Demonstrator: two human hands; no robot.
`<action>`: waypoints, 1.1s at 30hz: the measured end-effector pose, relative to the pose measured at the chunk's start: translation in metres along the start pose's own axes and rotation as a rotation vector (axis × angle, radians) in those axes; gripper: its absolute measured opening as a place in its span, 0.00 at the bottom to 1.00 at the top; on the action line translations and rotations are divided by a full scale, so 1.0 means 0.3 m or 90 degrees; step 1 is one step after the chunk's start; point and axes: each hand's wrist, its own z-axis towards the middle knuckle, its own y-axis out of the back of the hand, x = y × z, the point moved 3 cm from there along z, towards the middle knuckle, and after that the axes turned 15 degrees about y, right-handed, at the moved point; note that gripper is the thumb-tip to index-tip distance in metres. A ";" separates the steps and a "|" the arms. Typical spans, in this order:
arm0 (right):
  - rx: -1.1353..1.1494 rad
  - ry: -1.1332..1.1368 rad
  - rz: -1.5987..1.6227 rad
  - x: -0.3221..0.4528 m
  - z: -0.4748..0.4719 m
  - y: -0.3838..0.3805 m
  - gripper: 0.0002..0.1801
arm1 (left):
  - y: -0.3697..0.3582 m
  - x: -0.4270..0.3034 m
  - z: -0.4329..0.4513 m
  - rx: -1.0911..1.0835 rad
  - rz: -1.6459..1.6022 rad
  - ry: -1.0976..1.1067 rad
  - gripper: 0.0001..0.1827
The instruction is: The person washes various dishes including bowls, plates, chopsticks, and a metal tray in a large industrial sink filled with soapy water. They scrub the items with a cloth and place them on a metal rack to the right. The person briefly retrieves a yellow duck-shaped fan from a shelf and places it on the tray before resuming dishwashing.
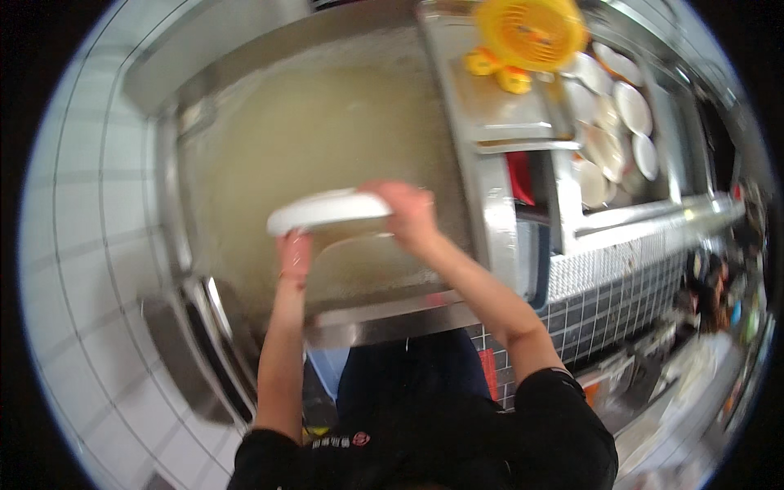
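Note:
Both my hands hold a white dish [331,210], tilted nearly edge-on above cloudy water. My left hand [295,254] grips its left end from below, and its fingers are partly hidden by the dish. At the other end, my right hand [404,211] is closed over the rim. Beneath lies a wide stainless-steel sink [392,324] filled with murky, yellowish water [324,122]. Just under the dish, a pale curved shape [355,260] shows in the water, too blurred to name.
On the steel counter to the right stands a yellow plastic basket [530,33] beside small yellow objects [513,79]. Farther right, a second basin holds several white dishes [633,109]. Below the counter sits a blue-grey bin [533,263]. White tiled wall [92,214] borders the left side.

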 end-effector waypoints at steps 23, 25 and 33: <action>-0.748 -0.453 0.081 -0.114 -0.539 1.077 0.28 | -0.072 0.149 0.109 -0.115 1.340 -0.007 0.23; -0.832 -0.428 0.064 -0.177 -0.656 1.228 0.25 | 0.015 0.121 0.173 -0.057 1.205 0.107 0.20; -0.096 -0.872 -0.594 -0.785 -0.836 1.688 0.22 | 0.128 0.068 0.227 0.018 1.457 -0.107 0.18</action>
